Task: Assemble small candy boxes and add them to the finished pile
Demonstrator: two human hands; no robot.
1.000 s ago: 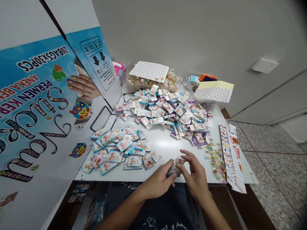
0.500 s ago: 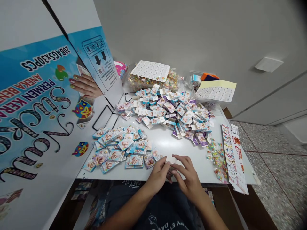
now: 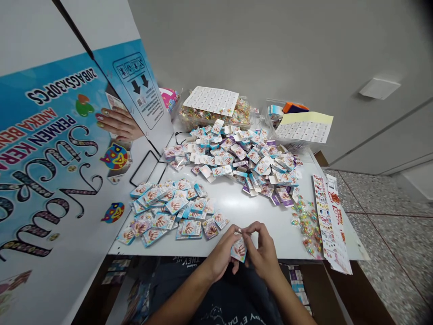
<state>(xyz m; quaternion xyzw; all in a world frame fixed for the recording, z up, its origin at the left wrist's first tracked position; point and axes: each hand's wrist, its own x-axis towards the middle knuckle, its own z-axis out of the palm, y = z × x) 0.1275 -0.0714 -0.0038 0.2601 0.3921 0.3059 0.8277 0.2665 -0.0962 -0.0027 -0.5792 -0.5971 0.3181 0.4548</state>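
My left hand (image 3: 221, 253) is closed round a small printed box (image 3: 238, 249) near the front edge of the white table. The fingers of my right hand (image 3: 262, 250) pinch at the top end of the same box. A pile of flat, closed boxes (image 3: 164, 220) lies to the left of my hands. Farther back spreads a larger heap of similar boxes (image 3: 223, 160), several with open flaps. Small wrapped candies (image 3: 306, 223) lie on the right, beside printed sticker strips (image 3: 333, 221).
A large printed carton (image 3: 67, 158) stands at the left. Behind the heap are a candy-filled bag (image 3: 241, 113) under a white sheet (image 3: 211, 100) and another bag under a yellow-edged sheet (image 3: 306, 128). A black wire frame (image 3: 144, 168) stands by the carton. Below the table are brown cartons.
The box between my hands has turned so its printed face shows. My right fingers have drawn in from a spread pose to its top end.
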